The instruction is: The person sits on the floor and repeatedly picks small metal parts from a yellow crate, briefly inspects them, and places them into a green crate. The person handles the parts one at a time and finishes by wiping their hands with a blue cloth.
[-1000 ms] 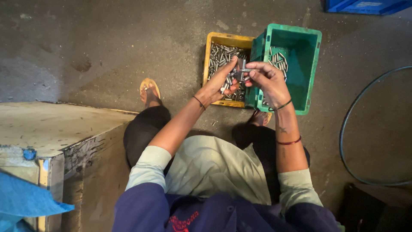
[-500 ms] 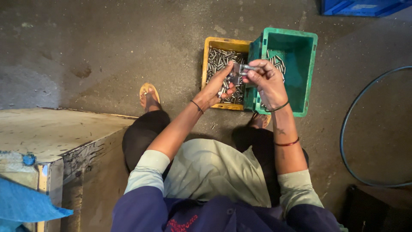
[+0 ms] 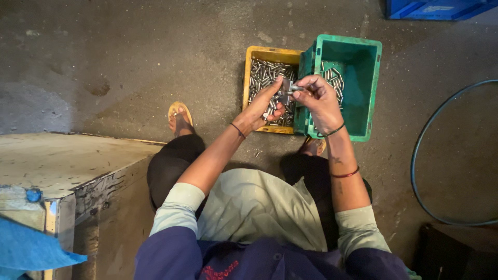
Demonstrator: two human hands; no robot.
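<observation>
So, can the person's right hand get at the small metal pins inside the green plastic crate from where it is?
Probably yes: the right hand hovers over the open green plastic crate, pins uncovered, though its fingers already hold a small metal part.

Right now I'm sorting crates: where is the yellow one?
In the head view, the yellow crate sits on the floor just left of the green crate, touching it, under the left hand.

This looks like a small workshop or factory floor. The rough concrete floor (image 3: 129, 57) is stained and gritty. Far from me sit a yellow plastic crate (image 3: 248, 78) and a green plastic crate (image 3: 363, 83), both holding small metal pins. A battered wooden desk (image 3: 62, 161) stands at the left, a hose (image 3: 423, 150) curves at the right, and a blue bin (image 3: 436, 8) sits at the far edge.
</observation>
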